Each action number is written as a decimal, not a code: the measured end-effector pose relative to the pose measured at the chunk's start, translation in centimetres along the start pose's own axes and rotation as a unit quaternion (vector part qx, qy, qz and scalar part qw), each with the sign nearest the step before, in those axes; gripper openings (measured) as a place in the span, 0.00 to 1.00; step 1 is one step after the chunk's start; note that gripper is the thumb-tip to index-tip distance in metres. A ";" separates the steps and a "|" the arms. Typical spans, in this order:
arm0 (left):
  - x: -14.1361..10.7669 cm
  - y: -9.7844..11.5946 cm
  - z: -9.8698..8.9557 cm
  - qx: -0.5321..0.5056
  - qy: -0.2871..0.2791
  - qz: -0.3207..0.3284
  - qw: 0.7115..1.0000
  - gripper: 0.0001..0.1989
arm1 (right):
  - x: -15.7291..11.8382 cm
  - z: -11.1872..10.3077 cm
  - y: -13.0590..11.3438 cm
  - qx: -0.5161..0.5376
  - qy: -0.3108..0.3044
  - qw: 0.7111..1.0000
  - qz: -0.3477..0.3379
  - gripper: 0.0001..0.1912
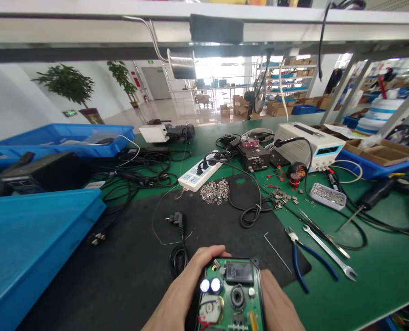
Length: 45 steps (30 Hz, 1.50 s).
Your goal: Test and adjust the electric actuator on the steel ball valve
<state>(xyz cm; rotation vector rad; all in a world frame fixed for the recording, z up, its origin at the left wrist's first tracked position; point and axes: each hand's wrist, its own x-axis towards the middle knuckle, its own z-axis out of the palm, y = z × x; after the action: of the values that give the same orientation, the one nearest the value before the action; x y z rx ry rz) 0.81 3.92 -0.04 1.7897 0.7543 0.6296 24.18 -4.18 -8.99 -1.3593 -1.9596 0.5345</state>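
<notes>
Between my two hands is a green circuit board [227, 294] set in a black housing, low in the head view. Capacitors, a ring-shaped coil and a black block show on its top. My left hand [187, 289] is wrapped round the left side, its thumb along the far edge. On the right side my right hand [278, 299] presses against the housing; its fingertips are hidden. A black power plug [177, 220] with a coiled cord lies on the black mat [128, 257] just beyond my left hand. Right of the board rests a hex key [277, 253].
Diagonal pliers [296, 257], a wrench [330, 253] and tweezers [323, 232] lie at the right. A power strip [192, 179], loose metal rings [214, 191] and a soldering station [254, 158] stand farther back. A blue bin [42, 248] takes up the left; a shelf [87, 32] crosses overhead.
</notes>
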 end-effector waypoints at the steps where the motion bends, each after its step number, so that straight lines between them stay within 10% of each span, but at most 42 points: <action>1: 0.2 0.3 -0.3 0.013 -0.015 0.011 1.000 0.55 | 0.1 -0.1 0.1 0.010 -0.003 1.000 -0.015 0.24; 13: -0.6 3.5 0.9 0.034 0.038 -0.048 0.998 0.44 | 0.9 -2.2 -2.8 0.019 -0.050 0.998 0.033 0.23; 19: -0.4 3.4 0.2 -0.038 -0.065 -0.144 0.987 0.56 | 1.0 -2.8 -3.5 0.036 -0.029 0.997 0.061 0.26; 32: 1.0 3.0 0.2 -0.134 -0.037 -0.124 0.982 0.55 | 0.7 -2.8 -3.9 0.171 0.028 0.975 0.140 0.36; 45: 3.0 2.1 0.1 -0.120 -0.023 -0.098 0.988 0.30 | 1.9 -2.2 -4.3 0.236 0.120 0.948 0.175 0.07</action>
<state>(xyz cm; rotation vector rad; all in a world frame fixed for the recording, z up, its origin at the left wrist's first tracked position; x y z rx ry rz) 3.31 5.53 2.07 1.4846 0.7784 0.5219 22.58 -4.10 -4.05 -1.3812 -1.2903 0.8935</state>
